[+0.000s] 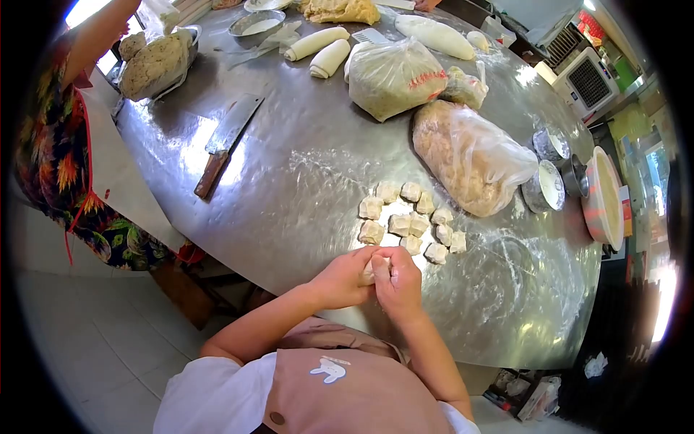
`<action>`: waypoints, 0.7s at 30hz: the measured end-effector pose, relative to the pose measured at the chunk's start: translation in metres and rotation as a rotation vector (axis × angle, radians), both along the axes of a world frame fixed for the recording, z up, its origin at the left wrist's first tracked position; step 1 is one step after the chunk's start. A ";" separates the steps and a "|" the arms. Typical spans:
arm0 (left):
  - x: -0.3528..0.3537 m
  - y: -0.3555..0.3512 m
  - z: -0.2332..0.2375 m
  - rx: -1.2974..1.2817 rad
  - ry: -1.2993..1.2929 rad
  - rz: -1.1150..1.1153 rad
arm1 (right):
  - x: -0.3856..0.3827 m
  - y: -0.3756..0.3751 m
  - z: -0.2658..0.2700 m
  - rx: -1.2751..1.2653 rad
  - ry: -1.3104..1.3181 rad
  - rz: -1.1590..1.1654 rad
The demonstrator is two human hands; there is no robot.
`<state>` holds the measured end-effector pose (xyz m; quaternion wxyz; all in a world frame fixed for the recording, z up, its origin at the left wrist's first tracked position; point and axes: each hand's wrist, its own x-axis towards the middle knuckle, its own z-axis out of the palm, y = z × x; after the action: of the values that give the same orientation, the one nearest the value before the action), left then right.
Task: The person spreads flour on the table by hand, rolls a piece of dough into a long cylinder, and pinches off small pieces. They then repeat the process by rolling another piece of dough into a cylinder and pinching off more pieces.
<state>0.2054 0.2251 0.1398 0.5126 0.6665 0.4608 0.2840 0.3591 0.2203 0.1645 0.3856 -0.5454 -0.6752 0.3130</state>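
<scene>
Near the front edge of the steel table, my left hand [345,278] and my right hand [399,281] meet, fingers closed round a small piece of pale dough [370,273]. Much of that piece is hidden by my fingers. Just beyond my hands lies a loose group of small dough pieces [400,223], several of them, pale and lumpy. To their upper right rests a large brownish dough mass in a clear plastic bag [463,155].
A cleaver [230,141] lies at left. Farther back are dough rolls [329,58], a bagged green-tinted mass [394,76] and a metal bowl [256,27]. Flour bowls [546,186] and a large tub [604,195] line the right edge. Another person in a floral garment [54,159] stands left.
</scene>
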 end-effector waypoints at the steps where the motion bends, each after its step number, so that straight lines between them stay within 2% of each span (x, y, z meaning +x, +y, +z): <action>1: 0.002 -0.001 0.000 -0.125 -0.006 0.011 | -0.002 0.000 -0.002 0.036 -0.003 -0.006; 4: 0.001 -0.005 0.004 -0.133 -0.105 0.095 | -0.008 -0.001 0.002 0.069 0.006 -0.011; 7: -0.001 -0.007 -0.003 -0.064 -0.098 0.028 | -0.008 -0.004 0.004 0.130 -0.085 0.025; 10: -0.001 -0.007 -0.003 -0.205 -0.026 -0.026 | -0.007 -0.004 -0.011 0.152 -0.044 -0.060; 13: 0.000 -0.007 0.010 -0.136 0.017 -0.034 | 0.002 0.008 -0.027 0.104 -0.021 -0.187; 16: -0.001 -0.013 0.047 -0.169 -0.138 -0.166 | 0.030 0.027 -0.040 0.050 -0.183 -0.289; 17: 0.000 -0.014 0.033 -0.141 -0.114 -0.159 | 0.039 0.025 -0.035 -0.073 -0.217 -0.209; 20: -0.003 0.000 0.019 -0.145 0.038 0.004 | 0.034 0.026 -0.025 0.329 -0.339 -0.091; 21: -0.004 0.004 0.014 -0.236 0.107 -0.052 | 0.035 0.021 -0.026 0.274 -0.355 -0.102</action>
<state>0.2017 0.2291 0.1542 0.5695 0.6275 0.5001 0.1783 0.3938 0.2411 0.1388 0.3466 -0.5680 -0.7400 0.0977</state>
